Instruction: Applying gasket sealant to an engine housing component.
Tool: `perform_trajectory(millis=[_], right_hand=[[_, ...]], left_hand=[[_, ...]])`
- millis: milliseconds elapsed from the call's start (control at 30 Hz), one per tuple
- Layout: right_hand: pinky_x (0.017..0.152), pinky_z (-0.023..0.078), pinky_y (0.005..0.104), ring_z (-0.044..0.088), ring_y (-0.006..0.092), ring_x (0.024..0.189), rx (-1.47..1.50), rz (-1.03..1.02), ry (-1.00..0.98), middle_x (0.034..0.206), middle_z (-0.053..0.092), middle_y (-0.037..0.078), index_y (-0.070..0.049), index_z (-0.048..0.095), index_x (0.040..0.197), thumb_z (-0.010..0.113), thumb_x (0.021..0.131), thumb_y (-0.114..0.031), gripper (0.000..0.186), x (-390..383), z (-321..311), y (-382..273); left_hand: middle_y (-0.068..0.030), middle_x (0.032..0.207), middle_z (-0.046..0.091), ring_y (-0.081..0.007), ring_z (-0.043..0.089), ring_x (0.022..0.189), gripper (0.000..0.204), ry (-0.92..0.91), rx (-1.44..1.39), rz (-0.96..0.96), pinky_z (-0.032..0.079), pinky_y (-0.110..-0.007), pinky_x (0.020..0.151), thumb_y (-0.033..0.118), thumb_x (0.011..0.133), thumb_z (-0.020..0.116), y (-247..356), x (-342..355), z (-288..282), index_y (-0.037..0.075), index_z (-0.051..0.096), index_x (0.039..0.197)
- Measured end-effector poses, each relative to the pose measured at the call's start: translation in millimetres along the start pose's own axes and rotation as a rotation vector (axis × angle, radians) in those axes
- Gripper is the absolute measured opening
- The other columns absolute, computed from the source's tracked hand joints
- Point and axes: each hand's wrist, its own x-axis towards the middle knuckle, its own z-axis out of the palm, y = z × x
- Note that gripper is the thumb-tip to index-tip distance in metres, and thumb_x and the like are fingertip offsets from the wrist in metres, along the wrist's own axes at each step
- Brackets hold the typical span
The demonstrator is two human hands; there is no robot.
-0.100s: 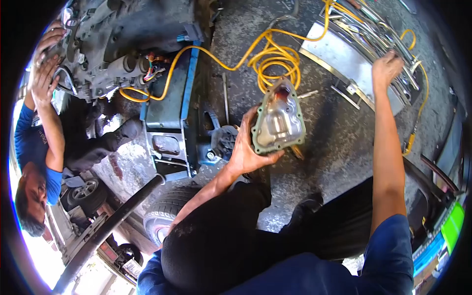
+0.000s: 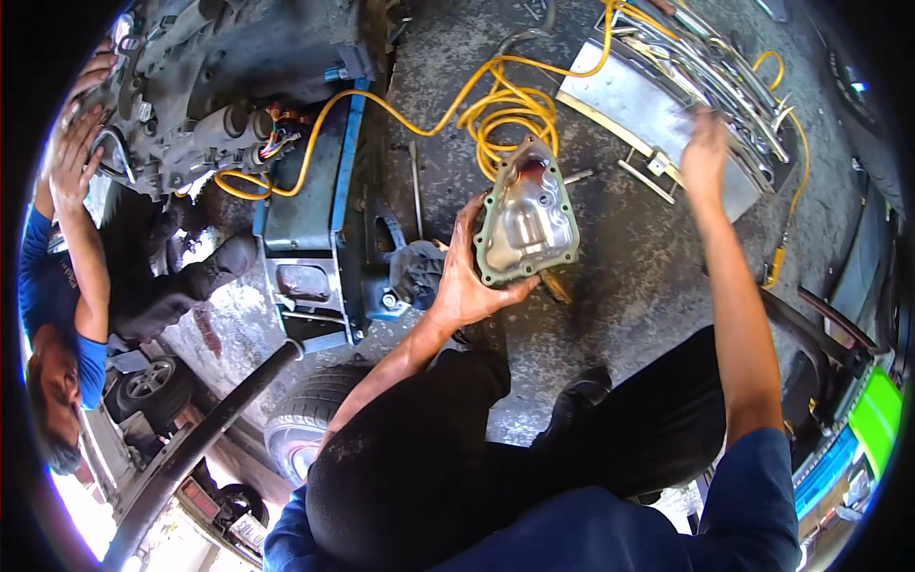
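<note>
My left hand (image 2: 464, 276) is closed around the side of a metal oil pan (image 2: 519, 229), its hollow inside facing up. The pan has a flange with bolt holes round its rim and a dark reddish-brown stain at its far end. Over the near side of an open metal toolbox (image 2: 620, 88) is my right hand (image 2: 705, 157). Motion smears its fingers, so whether they hold anything cannot be made out. Wrenches and other long tools (image 2: 729, 81) lie heaped in the toolbox beyond that hand.
A coiled yellow hose (image 2: 515, 119) runs across the stained floor to a large engine (image 2: 229, 86) at the far left. Another person (image 2: 71, 276) has hands on that engine. A blue metal stand (image 2: 310, 219) and a tyre (image 2: 324, 405) stand left of my arm.
My right hand has moved left and a little nearer over the toolbox, away from the heaped tools. The left hand keeps its hold on the oil pan. The whole view has shifted slightly.
</note>
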Motion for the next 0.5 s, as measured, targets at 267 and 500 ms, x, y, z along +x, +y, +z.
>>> perform_trajectory(millis=[267, 500], right_hand=[[0.086, 0.059, 0.0374, 0.070, 0.0258, 0.098, 1.053, 0.913, -0.636, 0.120, 0.065, 0.019, 0.000, 0.051, 0.136, 0.044, 0.105, -0.024, 0.040, -106.5, 3.4, -63.6], [0.078, 0.063, 0.0350, 0.072, 0.0192, 0.093, 1.392, 0.905, -0.763, 0.113, 0.069, 0.009, -0.004, 0.060, 0.126, 0.057, 0.101, -0.024, 0.033, -132.0, 13.9, -29.3]], left_hand=[[-0.0218, 0.140, 0.040, -0.0359, 0.041, 0.134, 0.116, -0.017, 0.081, 0.394, 0.036, -0.048, 0.112, 0.032, 0.058, 0.095, 16.0, 24.3, 44.0, 0.000, 0.029, 0.147], [-0.0234, 0.151, 0.033, -0.0428, 0.032, 0.142, 0.129, -0.158, 0.326, 0.272, 0.033, -0.054, 0.115, 0.044, 0.054, 0.096, 33.5, 11.1, 44.6, 0.001, 0.024, 0.153]])
